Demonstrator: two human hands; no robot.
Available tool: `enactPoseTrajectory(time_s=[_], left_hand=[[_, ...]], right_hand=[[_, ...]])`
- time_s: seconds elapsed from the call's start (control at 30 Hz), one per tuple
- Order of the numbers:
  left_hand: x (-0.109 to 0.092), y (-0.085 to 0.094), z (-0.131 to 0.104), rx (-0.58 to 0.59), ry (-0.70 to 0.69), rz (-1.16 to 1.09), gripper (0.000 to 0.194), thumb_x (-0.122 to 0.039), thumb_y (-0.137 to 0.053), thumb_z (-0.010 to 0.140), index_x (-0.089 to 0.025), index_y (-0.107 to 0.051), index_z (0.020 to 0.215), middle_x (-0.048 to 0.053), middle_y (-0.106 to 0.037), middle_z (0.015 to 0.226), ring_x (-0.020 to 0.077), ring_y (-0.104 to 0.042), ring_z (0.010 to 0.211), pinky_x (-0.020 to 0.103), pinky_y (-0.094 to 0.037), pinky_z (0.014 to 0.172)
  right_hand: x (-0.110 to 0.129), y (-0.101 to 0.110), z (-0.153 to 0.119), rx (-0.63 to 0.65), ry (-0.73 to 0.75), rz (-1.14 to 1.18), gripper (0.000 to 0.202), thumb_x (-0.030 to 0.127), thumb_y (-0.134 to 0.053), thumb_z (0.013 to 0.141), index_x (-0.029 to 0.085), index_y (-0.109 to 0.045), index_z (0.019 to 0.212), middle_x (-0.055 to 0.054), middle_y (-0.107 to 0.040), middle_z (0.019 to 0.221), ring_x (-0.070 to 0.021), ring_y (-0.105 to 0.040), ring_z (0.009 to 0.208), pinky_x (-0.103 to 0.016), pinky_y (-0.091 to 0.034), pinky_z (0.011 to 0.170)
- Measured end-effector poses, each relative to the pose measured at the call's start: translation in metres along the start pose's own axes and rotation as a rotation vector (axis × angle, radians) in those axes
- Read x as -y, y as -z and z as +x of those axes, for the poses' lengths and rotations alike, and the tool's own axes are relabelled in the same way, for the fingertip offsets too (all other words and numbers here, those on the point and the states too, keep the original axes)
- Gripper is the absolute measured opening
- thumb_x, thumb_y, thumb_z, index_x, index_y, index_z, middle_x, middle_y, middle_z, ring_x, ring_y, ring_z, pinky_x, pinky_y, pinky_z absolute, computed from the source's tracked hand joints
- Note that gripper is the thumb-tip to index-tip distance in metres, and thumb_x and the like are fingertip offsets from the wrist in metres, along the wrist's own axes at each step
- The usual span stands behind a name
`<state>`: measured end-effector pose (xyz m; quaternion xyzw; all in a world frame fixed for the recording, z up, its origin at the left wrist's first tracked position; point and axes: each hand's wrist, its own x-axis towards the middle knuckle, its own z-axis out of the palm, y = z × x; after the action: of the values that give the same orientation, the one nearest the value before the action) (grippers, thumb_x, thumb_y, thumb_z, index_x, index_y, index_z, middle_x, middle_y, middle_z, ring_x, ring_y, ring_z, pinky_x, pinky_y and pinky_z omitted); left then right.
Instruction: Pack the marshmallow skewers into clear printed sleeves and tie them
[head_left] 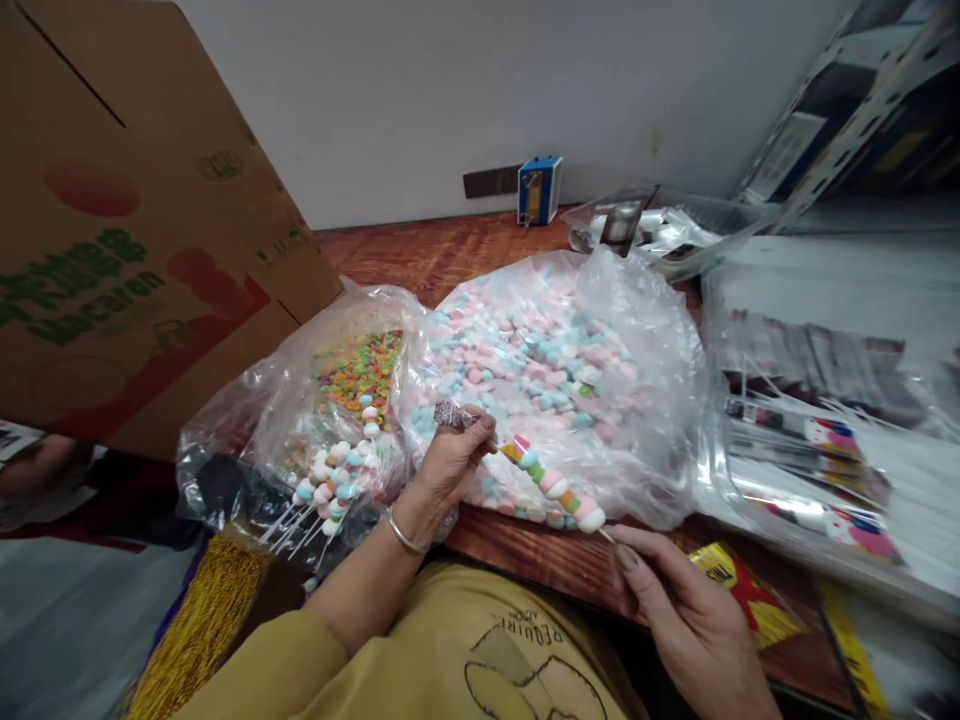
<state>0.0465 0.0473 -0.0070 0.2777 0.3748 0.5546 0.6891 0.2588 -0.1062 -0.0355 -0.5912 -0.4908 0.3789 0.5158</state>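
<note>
A skewer of pastel marshmallows point(555, 487) with green and orange pieces slants between my two hands. My right hand point(679, 595) pinches the bare white stick at its lower end. Closed fingers of my left hand point(459, 455) grip a printed plastic sleeve point(450, 413) near the skewer's upper end. Whether the skewer's tip is inside the sleeve, I cannot tell. Behind both hands lies a large clear bag point(660, 400) of pink, blue and white marshmallows point(555, 350). Several finished skewers point(334, 485) rest on a smaller bag to the left, beside colourful ring-shaped pieces point(367, 370).
A tall cardboard box point(150, 220) stands at the left. Printed sleeves point(810, 430) and white sticks lie in a plastic-lined tray at the right. A blue box point(540, 190) is by the wall. A yellow-red packet point(746, 595) lies near my right hand. Another person's arm point(45, 465) shows far left.
</note>
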Motion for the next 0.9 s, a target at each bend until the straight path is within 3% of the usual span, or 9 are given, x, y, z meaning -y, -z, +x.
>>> enactPoseTrajectory(time_s=[0.17, 0.33, 0.43, 0.5, 0.6, 0.67, 0.77, 0.9], left_hand=[[0.007, -0.015, -0.001, 0.018, 0.109, -0.166, 0.037, -0.022, -0.095, 0.062, -0.015, -0.063, 0.079, 0.004, -0.072, 0.085, 0.0173, -0.069, 0.077, 0.033, -0.056, 0.082], [0.015, -0.029, -0.002, -0.013, 0.188, -0.324, 0.023, -0.011, -0.084, 0.075, -0.013, -0.065, 0.087, 0.0, -0.066, 0.077, 0.0115, -0.065, 0.068, 0.034, -0.057, 0.084], [0.022, -0.033, -0.001, -0.016, 0.188, -0.365, 0.024, -0.018, -0.083, 0.079, -0.012, -0.067, 0.096, -0.001, -0.062, 0.075, 0.0103, -0.062, 0.067, 0.029, -0.057, 0.077], [0.025, -0.035, -0.001, -0.003, 0.18, -0.375, 0.025, -0.022, -0.084, 0.079, -0.012, -0.066, 0.094, -0.002, -0.061, 0.074, 0.0096, -0.062, 0.067, 0.028, -0.057, 0.077], [0.03, -0.038, -0.002, 0.012, 0.18, -0.374, 0.03, -0.022, -0.089, 0.073, -0.015, -0.062, 0.084, -0.003, -0.061, 0.073, 0.0094, -0.061, 0.067, 0.031, -0.057, 0.082], [0.032, -0.04, -0.003, 0.007, 0.19, -0.374, 0.035, -0.023, -0.092, 0.069, -0.015, -0.06, 0.08, -0.003, -0.061, 0.072, 0.01, -0.061, 0.067, 0.032, -0.057, 0.082], [0.035, -0.043, -0.004, -0.025, 0.2, -0.357, 0.038, -0.025, -0.094, 0.066, -0.015, -0.059, 0.079, -0.003, -0.061, 0.072, 0.0098, -0.06, 0.065, 0.032, -0.057, 0.08], [0.038, -0.045, -0.006, -0.096, 0.177, -0.301, 0.038, -0.028, -0.094, 0.066, -0.014, -0.06, 0.077, -0.002, -0.061, 0.073, 0.0097, -0.06, 0.065, 0.028, -0.056, 0.075]], right_hand=[[0.001, -0.014, -0.004, -0.071, 0.013, -0.081, 0.025, 0.046, -0.068, 0.087, 0.025, -0.079, 0.096, -0.007, -0.078, 0.092, -0.023, -0.072, 0.082, -0.028, -0.06, 0.072], [-0.009, -0.03, -0.012, -0.142, -0.079, -0.031, 0.03, 0.047, -0.069, 0.087, 0.021, -0.075, 0.101, -0.008, -0.076, 0.095, -0.0206, -0.069, 0.079, -0.028, -0.057, 0.07], [-0.01, -0.038, -0.013, -0.143, -0.218, 0.078, 0.037, 0.054, -0.07, 0.086, 0.019, -0.074, 0.1, -0.002, -0.066, 0.069, -0.0154, -0.059, 0.061, -0.025, -0.049, 0.057], [-0.005, -0.044, -0.013, -0.072, -0.359, 0.315, 0.042, 0.058, -0.072, 0.085, 0.018, -0.073, 0.097, 0.004, -0.05, 0.057, -0.011, -0.046, 0.05, -0.023, -0.043, 0.049], [0.004, -0.055, -0.012, 0.108, -0.579, 0.701, 0.043, 0.059, -0.075, 0.081, 0.018, -0.071, 0.09, 0.009, -0.034, 0.058, -0.005, -0.025, 0.044, -0.02, -0.033, 0.039], [0.006, -0.061, -0.012, 0.168, -0.636, 0.787, 0.042, 0.058, -0.077, 0.079, 0.018, -0.07, 0.088, 0.01, -0.032, 0.061, -0.0034, -0.017, 0.044, -0.018, -0.027, 0.036], [0.0, -0.064, -0.013, 0.109, -0.492, 0.588, 0.04, 0.058, -0.071, 0.085, 0.019, -0.069, 0.087, 0.009, -0.034, 0.058, -0.005, -0.024, 0.042, -0.019, -0.027, 0.038], [-0.014, -0.06, -0.012, -0.102, 0.062, -0.105, 0.024, 0.038, -0.059, 0.099, 0.018, -0.072, 0.099, -0.002, -0.064, 0.072, -0.0149, -0.063, 0.067, -0.024, -0.049, 0.063]])
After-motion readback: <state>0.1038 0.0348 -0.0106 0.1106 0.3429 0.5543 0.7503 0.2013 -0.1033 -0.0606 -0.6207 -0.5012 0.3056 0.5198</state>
